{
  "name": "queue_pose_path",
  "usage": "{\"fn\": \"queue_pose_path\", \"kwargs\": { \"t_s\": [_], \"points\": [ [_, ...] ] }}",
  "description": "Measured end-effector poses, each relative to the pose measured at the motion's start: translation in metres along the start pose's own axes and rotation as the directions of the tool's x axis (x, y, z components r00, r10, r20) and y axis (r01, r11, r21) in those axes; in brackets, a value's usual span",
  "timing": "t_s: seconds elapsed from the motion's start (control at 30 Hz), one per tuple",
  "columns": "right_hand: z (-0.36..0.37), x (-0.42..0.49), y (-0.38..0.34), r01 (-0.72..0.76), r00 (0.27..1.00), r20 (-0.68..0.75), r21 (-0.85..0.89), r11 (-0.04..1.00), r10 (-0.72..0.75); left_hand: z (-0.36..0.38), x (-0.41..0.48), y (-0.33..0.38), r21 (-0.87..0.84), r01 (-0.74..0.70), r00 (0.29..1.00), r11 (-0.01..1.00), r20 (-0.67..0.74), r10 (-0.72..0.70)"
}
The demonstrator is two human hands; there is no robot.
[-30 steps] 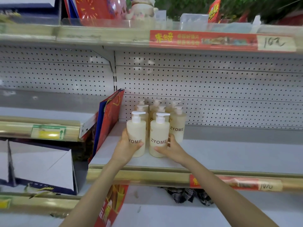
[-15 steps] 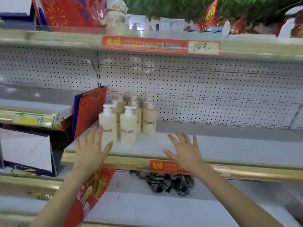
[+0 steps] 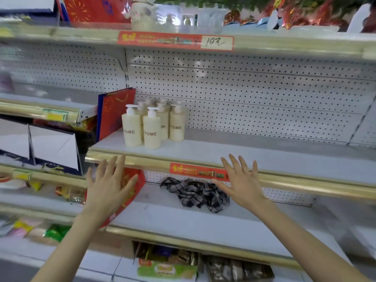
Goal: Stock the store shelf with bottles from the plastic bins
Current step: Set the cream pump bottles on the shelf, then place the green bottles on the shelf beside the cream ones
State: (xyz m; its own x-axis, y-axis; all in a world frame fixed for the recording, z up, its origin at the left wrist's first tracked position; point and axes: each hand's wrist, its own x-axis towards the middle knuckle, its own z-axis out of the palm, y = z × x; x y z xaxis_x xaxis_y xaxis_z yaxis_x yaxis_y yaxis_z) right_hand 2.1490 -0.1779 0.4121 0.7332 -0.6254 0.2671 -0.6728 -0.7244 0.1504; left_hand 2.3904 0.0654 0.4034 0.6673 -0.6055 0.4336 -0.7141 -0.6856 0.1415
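Head view: the pump bottles (image 3: 151, 129) are standing upright in a tight cluster at the left end of the shelf (image 3: 264, 157), just beside a red gift bag (image 3: 116, 112) that is leaning there. Both hands are hovering in front of that shelf's edge. The left hand (image 3: 107, 186) and right hand (image 3: 242, 184) are spreading their fingers straight and holding nothing. The bottles are looking full, so probably weighty, rigid and smooth-walled. Gripping each round the body, not the pump head, is likely safest. No bins are showing.
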Motion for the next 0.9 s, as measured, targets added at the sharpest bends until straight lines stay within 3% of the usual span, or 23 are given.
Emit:
{"fn": "queue_pose_path", "kwargs": {
  "t_s": [0.23, 0.53, 0.9],
  "points": [
    [0.009, -0.068, -0.002, -0.018, 0.998, 0.053, 0.027, 0.999, 0.017, -0.007, -0.063, 0.010, 0.016, -0.024, 0.998, 1.000, 0.053, 0.023],
    [0.028, -0.193, -0.003, -0.022, 0.971, 0.238, 0.029, 0.999, 0.015, -0.005, -0.178, 0.019, -0.037, -0.012, 0.976, 0.999, 0.217, 0.020],
    [0.066, -0.279, 0.052, -0.132, 0.916, 0.385, 0.022, 0.991, 0.113, 0.027, -0.259, 0.076, -0.100, -0.048, 0.930, 0.994, 0.359, 0.081]
  ]
}}
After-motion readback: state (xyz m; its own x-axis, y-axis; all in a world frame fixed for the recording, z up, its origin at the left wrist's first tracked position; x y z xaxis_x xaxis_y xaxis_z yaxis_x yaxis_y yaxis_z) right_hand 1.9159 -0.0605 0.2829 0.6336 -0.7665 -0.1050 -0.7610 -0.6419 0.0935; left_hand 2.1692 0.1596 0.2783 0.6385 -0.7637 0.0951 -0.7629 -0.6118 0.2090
